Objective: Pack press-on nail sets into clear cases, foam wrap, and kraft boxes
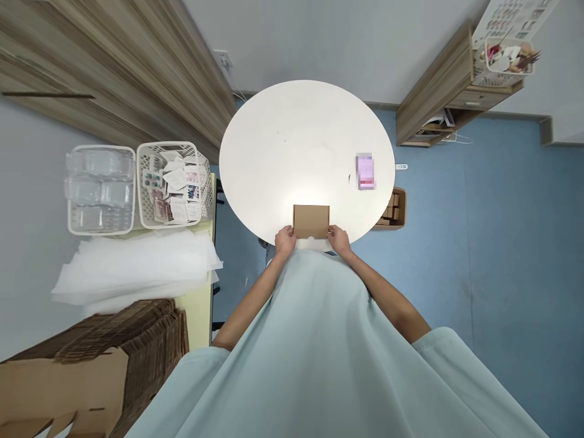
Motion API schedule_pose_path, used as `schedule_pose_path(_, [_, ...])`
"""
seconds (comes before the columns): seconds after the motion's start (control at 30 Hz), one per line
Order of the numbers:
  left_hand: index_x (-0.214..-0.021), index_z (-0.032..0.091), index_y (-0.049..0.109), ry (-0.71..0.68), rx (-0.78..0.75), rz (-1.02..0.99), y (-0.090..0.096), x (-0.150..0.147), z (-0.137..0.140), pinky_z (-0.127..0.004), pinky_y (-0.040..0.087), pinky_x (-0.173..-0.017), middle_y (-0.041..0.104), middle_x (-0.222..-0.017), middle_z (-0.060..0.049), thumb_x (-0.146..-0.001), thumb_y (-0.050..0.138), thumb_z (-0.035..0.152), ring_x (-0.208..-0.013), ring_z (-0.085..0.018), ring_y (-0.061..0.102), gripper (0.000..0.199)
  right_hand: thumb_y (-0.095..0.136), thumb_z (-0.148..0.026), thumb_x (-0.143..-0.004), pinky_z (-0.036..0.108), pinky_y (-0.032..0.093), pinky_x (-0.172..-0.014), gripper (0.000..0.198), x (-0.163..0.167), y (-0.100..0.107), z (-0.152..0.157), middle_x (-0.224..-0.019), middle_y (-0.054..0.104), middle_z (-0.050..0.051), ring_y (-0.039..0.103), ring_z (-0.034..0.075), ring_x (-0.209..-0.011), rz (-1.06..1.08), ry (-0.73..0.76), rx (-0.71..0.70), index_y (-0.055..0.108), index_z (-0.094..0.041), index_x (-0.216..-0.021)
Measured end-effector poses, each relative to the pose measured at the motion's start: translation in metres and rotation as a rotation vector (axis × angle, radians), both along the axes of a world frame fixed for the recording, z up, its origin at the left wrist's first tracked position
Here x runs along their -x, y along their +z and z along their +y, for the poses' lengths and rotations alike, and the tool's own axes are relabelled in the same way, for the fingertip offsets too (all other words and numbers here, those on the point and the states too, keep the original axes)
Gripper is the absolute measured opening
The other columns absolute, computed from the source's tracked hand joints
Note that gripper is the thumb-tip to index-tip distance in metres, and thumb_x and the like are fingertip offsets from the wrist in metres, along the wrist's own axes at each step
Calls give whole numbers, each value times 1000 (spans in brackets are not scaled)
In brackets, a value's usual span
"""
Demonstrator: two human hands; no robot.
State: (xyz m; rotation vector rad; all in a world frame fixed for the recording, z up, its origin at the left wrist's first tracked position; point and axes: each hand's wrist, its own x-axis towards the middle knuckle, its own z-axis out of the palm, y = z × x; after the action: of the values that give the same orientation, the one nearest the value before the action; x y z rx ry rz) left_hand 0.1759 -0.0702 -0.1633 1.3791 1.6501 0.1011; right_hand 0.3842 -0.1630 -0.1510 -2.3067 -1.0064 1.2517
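A small brown cardboard box (pixel 311 220) sits at the near edge of the round white table (pixel 292 140), with its lid folded over the top. My left hand (pixel 285 241) is closed on the box's near left corner, fingertips against its side. On the opposite corner, my right hand (pixel 339 241) grips in the same way, fingers bent. What the box contains is hidden. To the right on the tabletop lies a blurred pink and purple item (pixel 365 171), apart from both hands.
An open carton of small brown boxes (pixel 398 210) stands on the floor at right. On the left side table are a basket of clear containers (pixel 101 188), a basket of small packets (pixel 173 185), white wrapping sheets (pixel 141 267) and stacked flat cardboard (pixel 146 359).
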Motion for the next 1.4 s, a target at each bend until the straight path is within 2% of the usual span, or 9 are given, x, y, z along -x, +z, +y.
schedule_pose_path(0.1, [-134,18,73,-13,-24,9,-6,-2,1,-40,55,-110,82,-124,-11,-85,67,12,-126,-28,74,49,59,-8,-97,36,58,-105,37,0,-3,2,-133,78,11,78,23,-115,-8,-1,-8,70,-20,-131])
schedule_pose_path(0.3, [-136,17,72,-57,-51,44,-9,-4,3,-40,52,-114,78,-135,-15,-90,66,12,-131,-28,72,46,58,-12,-100,39,58,-105,39,-2,-6,3,-131,79,11,79,24,-111,-41,23,-8,66,-20,-137])
schedule_pose_path(0.47, [-136,20,73,-57,-65,25,-8,-4,4,-41,53,-114,80,-130,-12,-90,66,13,-128,-27,74,47,56,-15,-101,39,58,-104,39,-5,-8,3,-129,79,11,78,24,-108,-46,29,-22,66,-21,-139])
schedule_pose_path(0.77, [-136,20,75,-135,-48,31,3,0,8,-38,54,-111,82,-125,-10,-95,61,15,-122,-27,75,44,57,-15,-98,34,58,-100,28,-10,-8,8,-123,77,11,76,21,-100,-97,101,-33,78,-17,-116])
schedule_pose_path(0.9, [-129,17,79,-95,-67,-7,18,6,8,-38,56,-111,80,-130,-11,-96,65,22,-119,-27,76,36,60,-18,-97,38,58,-108,31,-14,2,4,-132,76,11,75,24,-116,-7,37,-110,79,-18,-120])
schedule_pose_path(1.03, [-125,21,81,-81,-106,-178,43,15,5,-40,55,-115,76,-139,-6,-100,65,30,-124,-26,74,31,62,-25,-98,40,57,-114,28,-16,24,-1,-148,72,4,73,26,-128,138,-78,-210,82,-25,-117])
schedule_pose_path(1.17, [-127,19,81,-47,-124,-217,62,24,5,-41,55,-115,79,-132,-7,-103,66,41,-126,-29,74,35,65,-40,-100,45,60,-110,26,-16,48,-4,-135,79,5,76,30,-122,144,-131,-234,84,-25,-111])
schedule_pose_path(1.27, [-125,18,81,-37,-82,-191,63,27,8,-41,57,-112,81,-128,-9,-102,67,44,-120,-29,76,37,63,-43,-102,45,60,-109,29,-18,53,-3,-128,81,6,76,30,-120,135,-123,-236,84,-24,-112])
schedule_pose_path(1.4, [-128,19,79,-29,-26,-192,54,27,11,-41,59,-105,81,-126,-10,-101,67,39,-111,-29,78,35,64,-40,-103,43,60,-107,29,-19,46,1,-130,80,8,77,28,-118,136,-117,-189,82,-24,-119])
